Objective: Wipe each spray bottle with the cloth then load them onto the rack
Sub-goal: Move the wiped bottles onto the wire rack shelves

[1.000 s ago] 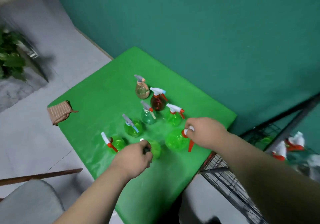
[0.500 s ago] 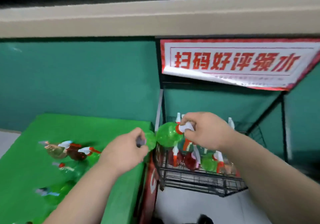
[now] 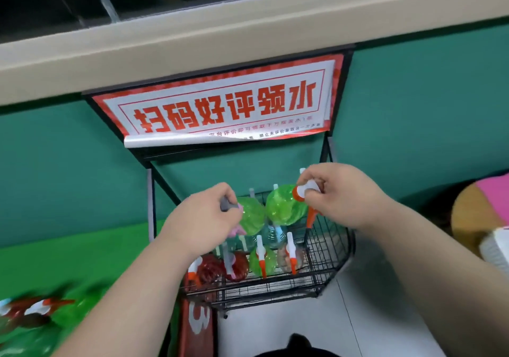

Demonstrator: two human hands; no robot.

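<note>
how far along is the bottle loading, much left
Done: several bottles already stand in the rack. In hand: the left hand holds a grey-capped green bottle and the right hand an orange-triggered green bottle, both above the rack. Left: a few blurred bottles lie on the green table; their count is unclear. No cloth shows, so wiping can't be judged.
</note>
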